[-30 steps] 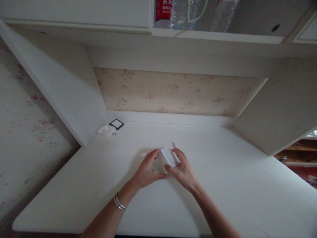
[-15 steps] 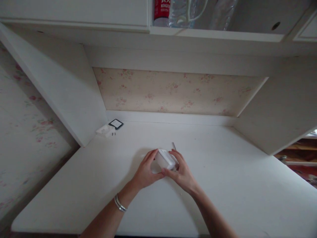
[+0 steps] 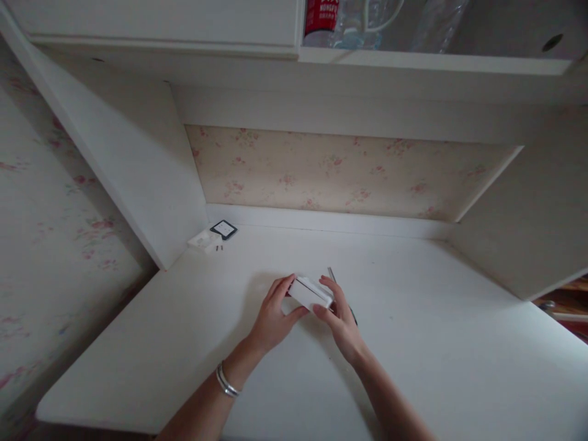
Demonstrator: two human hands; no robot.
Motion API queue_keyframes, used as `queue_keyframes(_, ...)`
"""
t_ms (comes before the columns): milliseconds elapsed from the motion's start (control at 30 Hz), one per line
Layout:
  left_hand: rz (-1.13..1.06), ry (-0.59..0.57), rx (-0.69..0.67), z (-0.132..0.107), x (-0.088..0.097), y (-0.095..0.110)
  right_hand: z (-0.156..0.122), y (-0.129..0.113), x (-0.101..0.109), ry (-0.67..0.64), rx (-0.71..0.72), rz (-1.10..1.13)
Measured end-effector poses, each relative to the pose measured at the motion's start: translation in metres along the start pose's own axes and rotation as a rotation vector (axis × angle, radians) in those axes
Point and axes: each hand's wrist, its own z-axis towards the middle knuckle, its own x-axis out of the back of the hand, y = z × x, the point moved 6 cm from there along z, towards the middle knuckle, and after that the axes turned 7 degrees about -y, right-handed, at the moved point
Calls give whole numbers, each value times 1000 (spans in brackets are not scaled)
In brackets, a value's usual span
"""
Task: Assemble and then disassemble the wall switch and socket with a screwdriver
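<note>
White box (image 3: pixel 304 294) has tipped since the earlier frame: I now see its long side and dark seam (image 3: pixel 312 289), so that edge faces me. It sits between the hands: left hand (image 3: pixel 273 318) grasps one end, right hand (image 3: pixel 342 323) pinches the other. Metal rod (image 3: pixel 332 275) just beyond right fingertips.

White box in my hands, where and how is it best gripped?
Probably by its two short ends, one hand from each side: the box looks oblong and is held tilted, with a dark seam along its length that end grips leave clear. Your left hand spans the left end.
</note>
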Motion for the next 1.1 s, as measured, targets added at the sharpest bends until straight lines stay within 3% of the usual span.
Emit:
queue_keyframes(100, -31, -44, -49, 2, 2, -2, 0, 4, 1, -62, -5, 64)
queue_keyframes(400, 32, -83, -73, 0, 0, -3, -3, 9, 4, -63, 52, 48)
queue_keyframes(533, 23, -104, -39, 0, -4, -7, -9, -3, 9, -16, 100, -35)
queue_keyframes(633, 29, -123, -3, 0, -8, -10, -15, -17, 27, 42, 139, -171)
queue_keyframes(733, 62, -158, 1, -2, -13, -10, -14, -21, 71, 197, 159, -401)
queue_keyframes(867, 118, -200, -13, -3, -17, -10, -5, 0, 159, 473, 90, -721)
queue_keyframes(1000, 175, -215, -19, -2, -20, -15, 5, 39, 242, 570, -87, -847)
queue_keyframes(1100, 203, -223, -22, -2, -21, -18, 6, 60, 284, 607, -151, -885)
